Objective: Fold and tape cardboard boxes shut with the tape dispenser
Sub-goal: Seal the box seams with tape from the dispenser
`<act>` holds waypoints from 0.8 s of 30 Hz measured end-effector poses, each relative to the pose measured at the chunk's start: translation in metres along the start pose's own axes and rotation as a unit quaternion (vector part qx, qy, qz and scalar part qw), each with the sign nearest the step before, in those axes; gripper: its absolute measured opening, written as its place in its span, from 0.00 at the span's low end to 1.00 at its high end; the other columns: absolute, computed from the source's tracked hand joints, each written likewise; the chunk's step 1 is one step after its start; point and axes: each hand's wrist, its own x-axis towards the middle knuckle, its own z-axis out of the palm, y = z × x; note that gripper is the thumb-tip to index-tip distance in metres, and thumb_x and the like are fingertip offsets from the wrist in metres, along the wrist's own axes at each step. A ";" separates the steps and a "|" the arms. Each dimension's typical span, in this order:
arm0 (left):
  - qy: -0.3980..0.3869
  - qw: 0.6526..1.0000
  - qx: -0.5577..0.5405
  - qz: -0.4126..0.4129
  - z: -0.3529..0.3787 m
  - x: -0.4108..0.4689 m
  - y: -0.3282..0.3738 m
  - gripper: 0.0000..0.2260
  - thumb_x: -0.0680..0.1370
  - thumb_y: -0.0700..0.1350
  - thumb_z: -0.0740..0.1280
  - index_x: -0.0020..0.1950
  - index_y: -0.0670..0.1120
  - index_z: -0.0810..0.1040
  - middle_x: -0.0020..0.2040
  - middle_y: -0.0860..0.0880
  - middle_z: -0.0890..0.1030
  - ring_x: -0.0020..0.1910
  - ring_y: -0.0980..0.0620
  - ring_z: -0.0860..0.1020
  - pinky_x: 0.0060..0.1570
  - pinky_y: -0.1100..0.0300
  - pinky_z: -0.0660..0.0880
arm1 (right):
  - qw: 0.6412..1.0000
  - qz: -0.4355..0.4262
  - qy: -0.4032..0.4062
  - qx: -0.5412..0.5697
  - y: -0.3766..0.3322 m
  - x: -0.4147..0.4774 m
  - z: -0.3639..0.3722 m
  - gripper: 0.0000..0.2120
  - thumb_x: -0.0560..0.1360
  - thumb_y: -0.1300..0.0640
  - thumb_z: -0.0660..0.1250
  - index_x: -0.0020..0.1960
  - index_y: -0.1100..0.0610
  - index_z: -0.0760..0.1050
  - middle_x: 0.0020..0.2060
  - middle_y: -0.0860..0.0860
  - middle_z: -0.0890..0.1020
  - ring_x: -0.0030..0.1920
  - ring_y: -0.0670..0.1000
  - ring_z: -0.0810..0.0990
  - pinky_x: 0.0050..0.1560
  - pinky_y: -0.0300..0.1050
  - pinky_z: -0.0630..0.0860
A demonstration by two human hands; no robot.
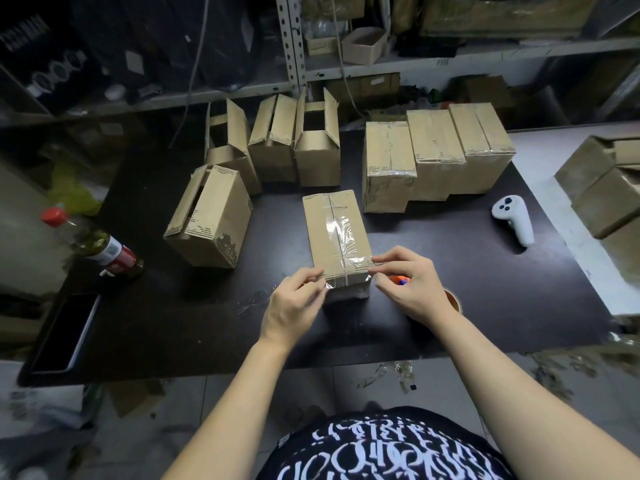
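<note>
On a dark table (194,327), a red-capped bottle (93,244) lies at far left, the print on its red-and-white label too small to read. Open-flapped boxes (211,216) stand beyond it. At centre, near the person, the cardboard box (332,230) lies flat with clear tape (344,233) running along its seam. The left hand (294,303), fingers curled, pinches the tape at the box's near left corner; the right hand (412,282) pinches it between thumb and forefinger at the near right corner. The tape dispenser (453,301), with an orange part, sits partly hidden under that hand. Taped boxes (440,154) stand far right, near a white controller (514,218). The shirt's (381,452) white lettering is illegible.
</note>
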 end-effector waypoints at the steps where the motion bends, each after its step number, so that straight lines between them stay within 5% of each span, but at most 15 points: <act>1: 0.001 1.000 -0.001 0.001 0.000 -0.001 0.002 0.05 0.75 0.37 0.75 0.49 0.37 0.86 0.54 0.43 0.85 0.50 0.46 0.84 0.54 0.53 0.81 | 1.000 -0.001 0.001 0.001 0.000 0.001 -0.001 0.06 0.72 0.53 0.75 0.45 0.54 0.89 0.46 0.46 0.85 0.49 0.44 0.85 0.43 0.51 0.81; 9: 0.010 0.999 -0.001 -0.037 0.003 0.010 0.005 0.07 0.75 0.39 0.75 0.38 0.39 0.81 0.45 0.45 0.84 0.44 0.46 0.85 0.39 0.49 0.83 | 0.999 -0.033 -0.002 -0.019 0.009 0.009 0.006 0.05 0.68 0.71 0.79 0.42 0.64 0.86 0.41 0.58 0.82 0.49 0.36 0.83 0.48 0.28 0.75; 18: 0.001 0.999 -0.033 -0.036 0.000 0.017 0.007 0.10 0.68 0.31 0.80 0.37 0.39 0.79 0.40 0.44 0.81 0.47 0.46 0.86 0.40 0.50 0.83 | 1.000 -0.002 -0.009 0.008 0.009 0.014 0.002 0.07 0.67 0.72 0.79 0.41 0.63 0.86 0.43 0.56 0.82 0.47 0.38 0.82 0.46 0.28 0.77; 24: -0.008 0.996 -0.076 -0.037 0.002 0.014 0.016 0.13 0.65 0.38 0.83 0.33 0.40 0.79 0.41 0.45 0.83 0.44 0.52 0.84 0.40 0.60 0.80 | 0.999 0.041 0.002 0.000 0.007 0.015 -0.005 0.10 0.71 0.75 0.74 0.44 0.62 0.86 0.49 0.55 0.83 0.49 0.40 0.82 0.49 0.32 0.79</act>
